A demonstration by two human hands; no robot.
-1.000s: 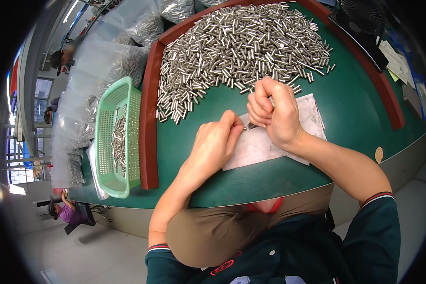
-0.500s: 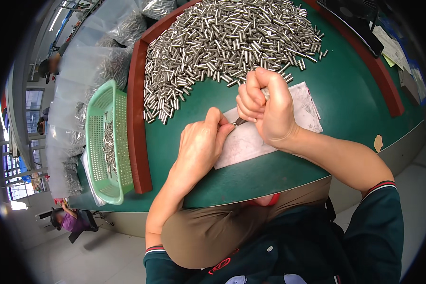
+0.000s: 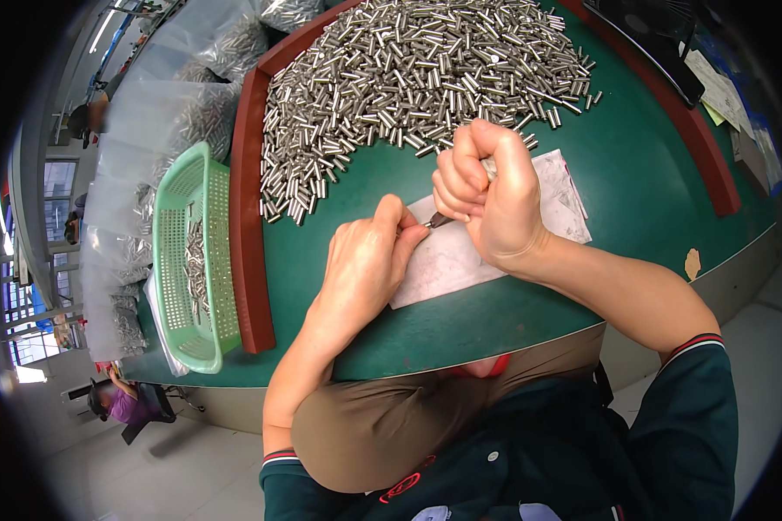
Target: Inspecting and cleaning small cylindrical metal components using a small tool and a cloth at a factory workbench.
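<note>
Between the thumb and fingertips of my left hand [image 3: 361, 265] is pinched a small metal cylinder [image 3: 427, 226], mostly covered by the fingers. My right hand [image 3: 493, 200] is wrapped in a fist round a hand tool [image 3: 440, 220]. Only the tool's dark tapered end shows, pointing left at the cylinder; the grip hides most of its handle. Both hands are over a smudged, whitish sheet [image 3: 447, 271] on the green tabletop [image 3: 356, 187]. Beyond them spreads a large heap of short shiny metal cylinders [image 3: 417, 74].
Red-brown rails [image 3: 250, 217] border the heap. Left of them stands a light green perforated basket [image 3: 221, 243] with more cylinders inside. Clear plastic bags [image 3: 204, 117] of metal pieces line the far left. A black device [image 3: 652, 43] and papers [image 3: 717, 87] lie at the far right.
Both hands keep the same grip, cylinder and tool end together. The whole view has shifted very slightly.
</note>
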